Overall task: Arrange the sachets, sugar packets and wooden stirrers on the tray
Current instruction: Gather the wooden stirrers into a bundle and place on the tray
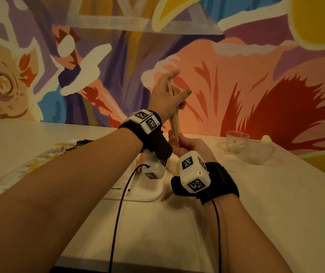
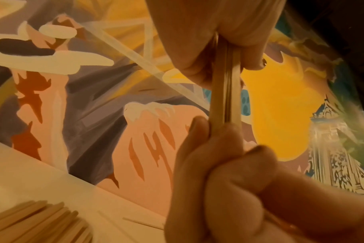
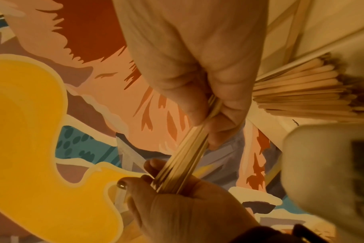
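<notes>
A bundle of wooden stirrers (image 1: 175,123) stands nearly upright in the air above the white tray (image 1: 153,196). My left hand (image 1: 167,93) grips its upper part, thumb and fingers curled round it (image 2: 226,95). My right hand (image 1: 185,143) grips the lower end in a fist (image 3: 183,156). More stirrers (image 3: 301,92) lie fanned in a pile on the tray below the hands. A sugar packet (image 1: 116,188) with printed text lies on the tray, partly hidden by my left forearm. Yellow, white and dark sachets (image 1: 59,149) lie in a row at the left.
A glass cup (image 1: 236,141) and a glass bowl (image 1: 258,152) stand at the back right of the white table. The painted wall (image 1: 236,75) rises directly behind the table. Black cables run from both wrist cameras towards me.
</notes>
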`<move>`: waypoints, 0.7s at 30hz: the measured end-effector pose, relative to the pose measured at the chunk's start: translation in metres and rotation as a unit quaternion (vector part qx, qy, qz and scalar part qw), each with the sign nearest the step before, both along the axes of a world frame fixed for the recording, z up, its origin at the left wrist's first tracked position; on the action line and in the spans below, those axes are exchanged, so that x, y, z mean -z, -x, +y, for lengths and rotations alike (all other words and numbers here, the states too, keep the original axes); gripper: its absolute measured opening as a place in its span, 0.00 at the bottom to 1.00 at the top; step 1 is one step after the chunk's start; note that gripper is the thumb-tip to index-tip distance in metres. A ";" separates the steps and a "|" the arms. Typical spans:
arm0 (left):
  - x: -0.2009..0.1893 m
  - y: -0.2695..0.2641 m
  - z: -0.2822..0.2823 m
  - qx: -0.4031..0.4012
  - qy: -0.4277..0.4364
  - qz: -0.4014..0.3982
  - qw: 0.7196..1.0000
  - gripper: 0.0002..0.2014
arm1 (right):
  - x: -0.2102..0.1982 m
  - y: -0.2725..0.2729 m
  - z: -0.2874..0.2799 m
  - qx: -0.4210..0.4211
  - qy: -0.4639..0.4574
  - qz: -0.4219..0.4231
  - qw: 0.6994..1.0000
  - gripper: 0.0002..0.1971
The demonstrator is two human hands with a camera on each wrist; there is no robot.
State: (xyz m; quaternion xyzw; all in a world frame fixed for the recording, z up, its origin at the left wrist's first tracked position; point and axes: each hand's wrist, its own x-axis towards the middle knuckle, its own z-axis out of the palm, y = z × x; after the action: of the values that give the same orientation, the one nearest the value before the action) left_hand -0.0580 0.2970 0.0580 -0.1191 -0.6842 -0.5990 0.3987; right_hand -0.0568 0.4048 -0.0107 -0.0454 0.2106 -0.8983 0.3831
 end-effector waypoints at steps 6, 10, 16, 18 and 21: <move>0.006 -0.005 0.002 -0.038 0.015 -0.025 0.999 0.05 | 0.003 0.007 0.000 -0.008 -0.002 -0.008 1.000 0.16; 0.008 -0.004 0.003 -0.027 0.018 -0.036 0.999 0.08 | 0.006 0.011 0.000 -0.031 -0.015 -0.028 0.999 0.16; 0.004 -0.009 0.008 0.009 0.009 -0.069 0.998 0.11 | 0.003 0.006 0.003 -0.050 -0.013 -0.001 0.999 0.15; 0.002 -0.013 0.010 0.027 0.005 -0.073 0.997 0.12 | 0.001 0.004 0.002 -0.040 -0.023 0.016 0.999 0.15; -0.001 -0.019 0.008 0.022 0.041 -0.054 0.997 0.08 | -0.001 0.000 0.002 -0.045 -0.043 0.057 0.996 0.14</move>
State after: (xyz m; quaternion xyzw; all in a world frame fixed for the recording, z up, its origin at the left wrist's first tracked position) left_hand -0.0388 0.3046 0.0591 -0.1179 -0.7259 -0.5843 0.3432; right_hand -0.0572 0.4066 -0.0100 -0.0891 0.2685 -0.8659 0.4125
